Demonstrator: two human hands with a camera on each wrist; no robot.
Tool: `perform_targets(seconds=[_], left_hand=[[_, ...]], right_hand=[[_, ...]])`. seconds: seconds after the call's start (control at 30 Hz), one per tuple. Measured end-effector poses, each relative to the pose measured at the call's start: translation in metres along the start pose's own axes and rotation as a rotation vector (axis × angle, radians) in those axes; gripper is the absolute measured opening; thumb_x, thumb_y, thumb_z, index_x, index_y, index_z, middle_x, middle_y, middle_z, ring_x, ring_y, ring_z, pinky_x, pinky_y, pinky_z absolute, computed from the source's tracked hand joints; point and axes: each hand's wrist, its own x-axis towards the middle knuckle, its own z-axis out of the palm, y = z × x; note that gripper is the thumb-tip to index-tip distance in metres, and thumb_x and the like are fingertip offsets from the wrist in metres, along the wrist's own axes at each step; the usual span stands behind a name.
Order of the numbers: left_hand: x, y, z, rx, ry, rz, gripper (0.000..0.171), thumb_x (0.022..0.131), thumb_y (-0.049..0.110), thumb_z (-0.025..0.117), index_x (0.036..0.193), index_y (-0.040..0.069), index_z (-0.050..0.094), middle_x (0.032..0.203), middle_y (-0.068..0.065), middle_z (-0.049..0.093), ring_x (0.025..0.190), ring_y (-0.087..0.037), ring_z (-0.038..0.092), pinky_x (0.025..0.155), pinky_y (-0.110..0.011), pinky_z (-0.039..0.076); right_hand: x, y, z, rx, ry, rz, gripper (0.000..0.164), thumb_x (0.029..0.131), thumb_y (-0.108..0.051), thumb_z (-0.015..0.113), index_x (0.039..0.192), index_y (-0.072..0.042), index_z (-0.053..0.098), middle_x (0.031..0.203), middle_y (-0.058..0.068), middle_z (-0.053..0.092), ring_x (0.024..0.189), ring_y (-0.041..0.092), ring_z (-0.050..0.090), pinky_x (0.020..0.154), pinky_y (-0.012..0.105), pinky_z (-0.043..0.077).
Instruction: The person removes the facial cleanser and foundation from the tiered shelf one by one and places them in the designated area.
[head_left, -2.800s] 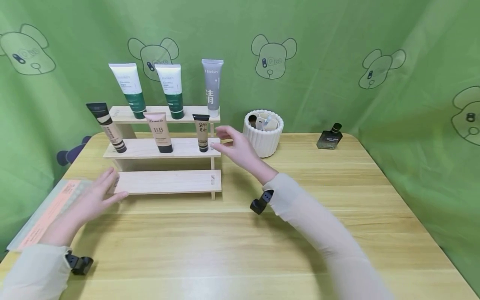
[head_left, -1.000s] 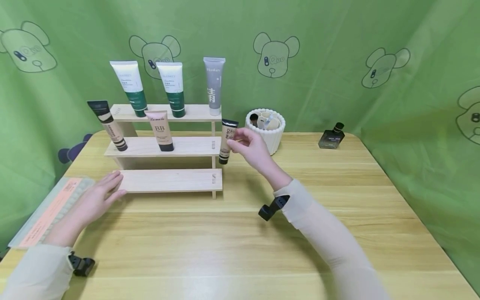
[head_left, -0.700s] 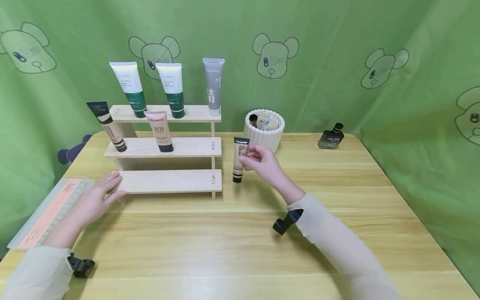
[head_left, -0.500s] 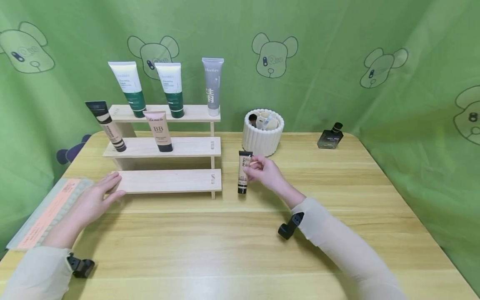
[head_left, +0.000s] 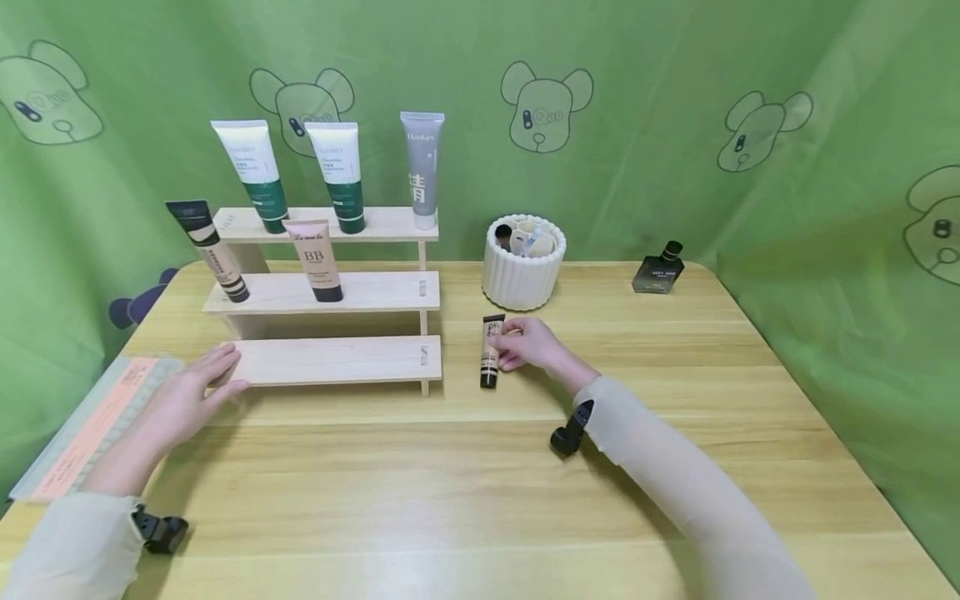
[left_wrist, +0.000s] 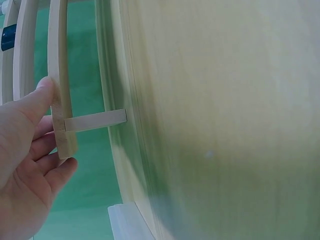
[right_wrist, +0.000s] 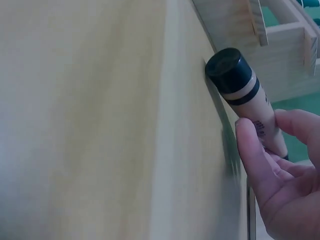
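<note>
My right hand (head_left: 531,343) pinches a small beige cosmetic tube (head_left: 489,354) with black ends, its black cap towards me. The tube is low over the table, right of the three-tier wooden rack (head_left: 337,362). Thumb and finger lie on either side of it in the right wrist view, its cap (right_wrist: 229,69) close to the tabletop. My left hand (head_left: 191,396) holds the left end of the rack's lowest shelf, thumb at the front and fingers around the end of the board (left_wrist: 60,65). A black-and-beige tube (head_left: 217,254) and a pink BB tube (head_left: 315,262) stand on the middle shelf.
Two white-and-green tubes (head_left: 255,175) and a grey tube (head_left: 422,171) stand on the top shelf. Behind my right hand is a white ribbed brush holder (head_left: 522,271). A dark bottle (head_left: 658,271) stands back right; a flat pale-green pack with a pink label (head_left: 97,429) lies left.
My right hand has taken the beige tube off the middle shelf, moved it right and lowered it towards the table. My left hand has settled on the bottom shelf's end.
</note>
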Motion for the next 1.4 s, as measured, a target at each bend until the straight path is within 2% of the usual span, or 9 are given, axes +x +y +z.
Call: perform_targets(seconds=[0.2, 0.5, 0.9, 1.4], left_hand=[[0.001, -0.001, -0.001, 0.014, -0.006, 0.000, 0.056, 0.094, 0.029, 0.054, 0.128, -0.014, 0.042, 0.135, -0.033, 0.034, 0.124, -0.048, 0.030, 0.103, -0.058, 0.021], [0.001, -0.003, 0.000, 0.004, -0.006, 0.005, 0.056, 0.094, 0.029, 0.053, 0.128, -0.014, 0.041, 0.135, -0.033, 0.033, 0.125, -0.048, 0.029, 0.104, -0.057, 0.019], [0.001, -0.003, 0.001, 0.015, -0.006, -0.001, 0.055, 0.093, 0.027, 0.055, 0.128, -0.014, 0.041, 0.135, -0.033, 0.034, 0.125, -0.048, 0.030, 0.104, -0.057, 0.020], [0.000, -0.002, 0.000, -0.001, 0.006, 0.013, 0.056, 0.095, 0.029, 0.053, 0.128, -0.014, 0.041, 0.134, -0.033, 0.034, 0.124, -0.048, 0.030, 0.103, -0.058, 0.020]], right_hand=[[0.010, 0.001, -0.003, -0.051, -0.001, 0.050, 0.021, 0.088, -0.006, 0.062, 0.097, 0.009, 0.051, 0.068, 0.012, 0.062, 0.052, 0.013, 0.060, 0.054, 0.026, 0.056], [0.013, 0.000, -0.007, -0.142, -0.033, 0.050, 0.021, 0.088, -0.009, 0.062, 0.096, 0.008, 0.053, 0.065, 0.010, 0.059, 0.049, 0.013, 0.058, 0.050, 0.026, 0.055], [0.012, 0.004, -0.013, -0.098, -0.048, 0.078, 0.025, 0.088, -0.009, 0.062, 0.101, 0.009, 0.051, 0.067, 0.013, 0.062, 0.050, 0.016, 0.061, 0.052, 0.030, 0.056], [0.007, 0.001, -0.016, -0.091, -0.050, 0.101, 0.033, 0.089, -0.008, 0.060, 0.111, 0.010, 0.043, 0.067, 0.013, 0.062, 0.050, 0.015, 0.060, 0.051, 0.028, 0.056]])
